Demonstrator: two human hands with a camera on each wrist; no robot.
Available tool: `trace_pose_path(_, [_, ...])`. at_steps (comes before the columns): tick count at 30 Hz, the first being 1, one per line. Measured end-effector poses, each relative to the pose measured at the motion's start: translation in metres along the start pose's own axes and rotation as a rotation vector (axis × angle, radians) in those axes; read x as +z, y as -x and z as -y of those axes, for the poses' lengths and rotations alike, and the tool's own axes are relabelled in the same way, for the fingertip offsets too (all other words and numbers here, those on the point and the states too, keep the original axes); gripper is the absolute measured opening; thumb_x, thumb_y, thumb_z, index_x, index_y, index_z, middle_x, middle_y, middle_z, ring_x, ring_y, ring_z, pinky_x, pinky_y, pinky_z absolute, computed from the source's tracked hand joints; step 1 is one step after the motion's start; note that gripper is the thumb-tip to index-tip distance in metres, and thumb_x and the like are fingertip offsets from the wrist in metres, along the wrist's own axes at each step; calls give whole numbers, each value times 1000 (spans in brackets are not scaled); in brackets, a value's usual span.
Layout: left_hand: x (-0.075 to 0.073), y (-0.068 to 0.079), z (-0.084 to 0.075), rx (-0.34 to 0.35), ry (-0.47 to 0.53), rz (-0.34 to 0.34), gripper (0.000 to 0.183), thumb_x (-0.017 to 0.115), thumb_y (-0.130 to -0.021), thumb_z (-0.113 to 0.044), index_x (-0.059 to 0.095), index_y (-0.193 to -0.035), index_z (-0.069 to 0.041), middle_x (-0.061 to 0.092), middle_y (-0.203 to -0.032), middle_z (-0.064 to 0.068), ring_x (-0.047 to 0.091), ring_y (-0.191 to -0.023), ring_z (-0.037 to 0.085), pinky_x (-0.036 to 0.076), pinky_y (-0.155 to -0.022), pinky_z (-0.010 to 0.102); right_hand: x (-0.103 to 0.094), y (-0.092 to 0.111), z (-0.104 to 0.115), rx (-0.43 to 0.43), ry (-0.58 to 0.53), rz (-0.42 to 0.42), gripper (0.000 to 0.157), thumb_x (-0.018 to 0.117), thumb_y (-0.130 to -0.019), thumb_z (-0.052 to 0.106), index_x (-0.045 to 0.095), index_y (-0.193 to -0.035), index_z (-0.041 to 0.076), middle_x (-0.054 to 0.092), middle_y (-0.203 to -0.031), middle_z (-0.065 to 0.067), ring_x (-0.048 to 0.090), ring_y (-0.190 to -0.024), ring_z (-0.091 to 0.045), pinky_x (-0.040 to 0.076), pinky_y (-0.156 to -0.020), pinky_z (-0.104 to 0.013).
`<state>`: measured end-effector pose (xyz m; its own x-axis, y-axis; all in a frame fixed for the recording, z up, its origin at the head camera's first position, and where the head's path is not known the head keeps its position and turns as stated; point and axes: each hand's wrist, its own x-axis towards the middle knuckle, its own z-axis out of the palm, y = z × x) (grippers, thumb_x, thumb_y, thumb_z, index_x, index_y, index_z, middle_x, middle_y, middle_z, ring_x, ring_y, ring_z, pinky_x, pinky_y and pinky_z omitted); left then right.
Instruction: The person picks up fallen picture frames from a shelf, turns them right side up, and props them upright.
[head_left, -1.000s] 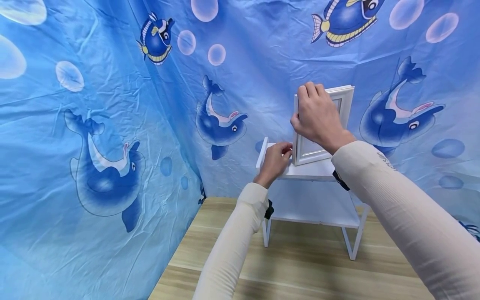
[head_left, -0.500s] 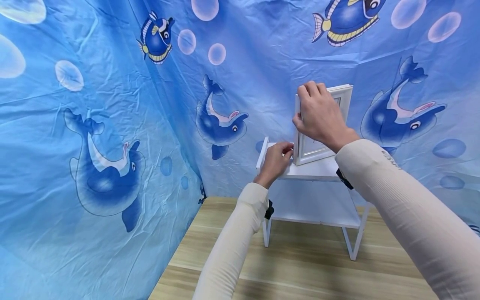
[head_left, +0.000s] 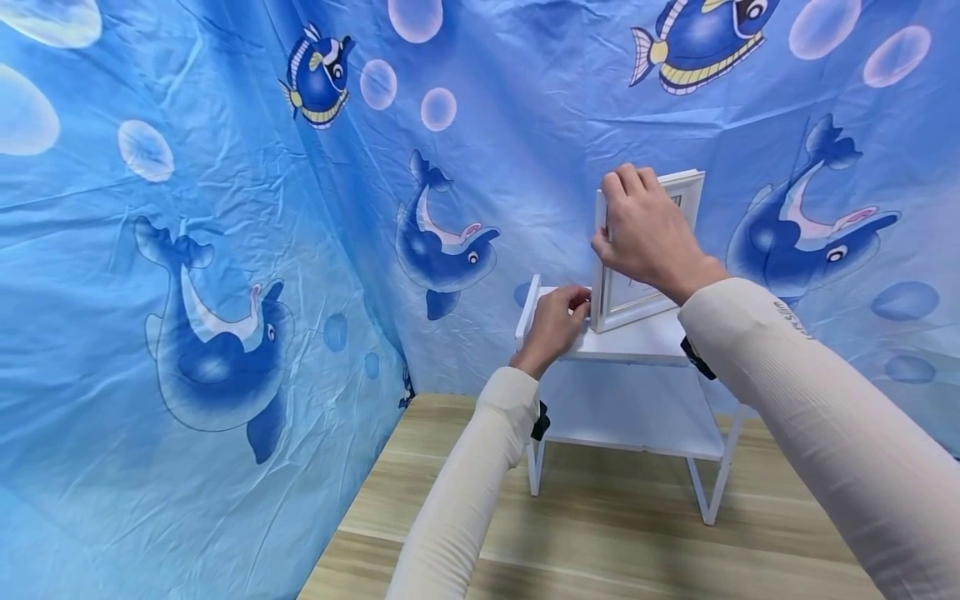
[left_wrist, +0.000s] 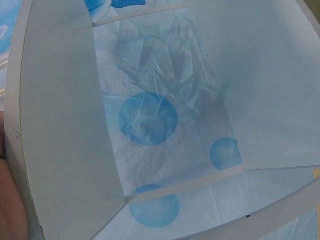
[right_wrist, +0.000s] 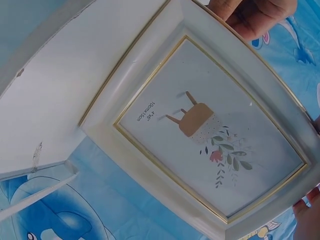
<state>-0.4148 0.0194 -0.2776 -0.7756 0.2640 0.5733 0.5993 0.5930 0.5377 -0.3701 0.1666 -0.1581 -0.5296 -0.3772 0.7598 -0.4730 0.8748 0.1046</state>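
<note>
A white picture frame (head_left: 651,307) with thin gold lines stands upright, slightly turned, on the top of a small white shelf table (head_left: 633,346). My right hand (head_left: 651,237) grips its upper left part, fingers over the top edge and thumb at the left side. At the lower left edge is my left hand (head_left: 555,327), fingers bent and fingertips close together at the frame's side; whether they pinch anything is hidden. In the right wrist view, the picture frame (right_wrist: 200,135) shows a print of a brown stool with leaves and a red flower, and the left hand (right_wrist: 255,17) lies by its edge.
The table has a raised left side panel (head_left: 528,308), a lower shelf (head_left: 633,417) and metal legs (head_left: 716,479). Behind and to the left hangs a blue curtain (head_left: 360,217) with dolphins, fish and bubbles. The floor (head_left: 600,550) is light wood-patterned.
The picture frame has turned a little, its left edge shifting slightly right with my right hand on it. My left hand stays by the lower left edge.
</note>
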Motion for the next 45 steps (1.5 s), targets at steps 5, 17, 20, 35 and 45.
trace_pose_path(5, [1,1,-1,-3,0,12,22,60,-99,-12,70,-118,-7,72,-105,5,64,-90,11,50,-78,18,-1,1,-2,5,-4,10,42,59,-89,14,47,-122,-9,49,-122,-26,42,-114,-43,42,-99,-54])
trace_pose_path(17, [-1,1,0,2,-14,1,23,60,-99,-12,70,-119,-7,72,-106,5,64,-90,10,50,-78,18,2,3,-3,-10,7,8,45,61,-90,16,45,-123,-10,46,-121,-26,40,-112,-42,44,-95,-54])
trace_pose_path(20, [-1,1,0,0,-16,3,23,60,-99,-12,70,-119,-7,72,-106,5,63,-89,9,50,-78,18,3,4,-3,-7,8,19,50,65,-89,17,44,-125,-11,44,-122,-27,39,-113,-43,44,-95,-54])
trace_pose_path(35, [1,3,4,-19,-12,15,23,60,-99,-14,70,-120,-8,72,-105,3,62,-87,8,50,-77,18,15,7,-5,-28,-4,-30,65,77,-86,22,42,-129,-14,44,-131,-30,41,-119,-43,45,-101,-52])
trace_pose_path(45, [0,2,0,-10,-15,14,24,59,-100,-13,69,-121,-8,72,-106,4,62,-89,9,50,-79,18,9,5,-3,-24,18,24,65,72,-88,17,39,-133,-17,41,-135,-32,37,-126,-46,40,-107,-54])
